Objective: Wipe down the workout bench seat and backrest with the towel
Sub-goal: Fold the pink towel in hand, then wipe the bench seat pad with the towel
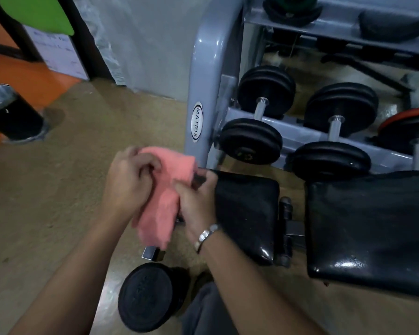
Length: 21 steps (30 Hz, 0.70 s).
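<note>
A pink towel [163, 197] hangs bunched between both hands, just left of the bench. My left hand [128, 180] grips its upper end and my right hand [196, 201], with a metal watch on the wrist, pinches its right side. The black padded bench seat [247, 213] lies right beside my right hand. Further right, across a gap with a hinge, lies the larger black backrest [373, 228]. The towel is held in the air, apart from both pads.
A grey Matrix dumbbell rack [203, 93] with several black dumbbells [252, 139] stands behind the bench. A black weight plate [148, 296] lies on the tan floor near my leg. A black bin [12, 114] stands at the left.
</note>
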{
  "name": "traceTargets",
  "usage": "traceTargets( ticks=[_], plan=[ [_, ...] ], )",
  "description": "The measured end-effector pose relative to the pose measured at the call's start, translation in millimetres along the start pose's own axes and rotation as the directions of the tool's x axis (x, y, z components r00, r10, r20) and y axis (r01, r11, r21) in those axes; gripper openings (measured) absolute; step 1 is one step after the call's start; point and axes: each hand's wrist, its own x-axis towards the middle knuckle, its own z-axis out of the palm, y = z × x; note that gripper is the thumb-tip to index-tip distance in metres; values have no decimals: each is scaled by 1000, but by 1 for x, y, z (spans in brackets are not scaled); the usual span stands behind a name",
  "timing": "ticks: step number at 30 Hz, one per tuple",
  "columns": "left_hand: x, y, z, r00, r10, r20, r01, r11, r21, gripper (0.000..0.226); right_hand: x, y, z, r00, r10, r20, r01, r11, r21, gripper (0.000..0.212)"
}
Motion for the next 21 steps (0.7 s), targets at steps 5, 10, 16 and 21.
traceTargets(
  ticks=[5,10,16,21],
  plan=[
    [-46,-18,7,946,-296,134,298,955,10,43,-22,58,24,997,78,-27,-76,996,53,23],
    [-57,-35,43,907,-371,197,382,924,-16,53,-27,72,8,948,270,167,-309,908,285,30],
    [-42,-66,67,982,-106,156,86,988,129,35,-18,76,-31,931,150,334,62,834,-549,41],
    [-49,-80,76,977,-42,208,13,991,137,36,0,60,-82,829,-441,345,467,205,-860,35]
  ],
)
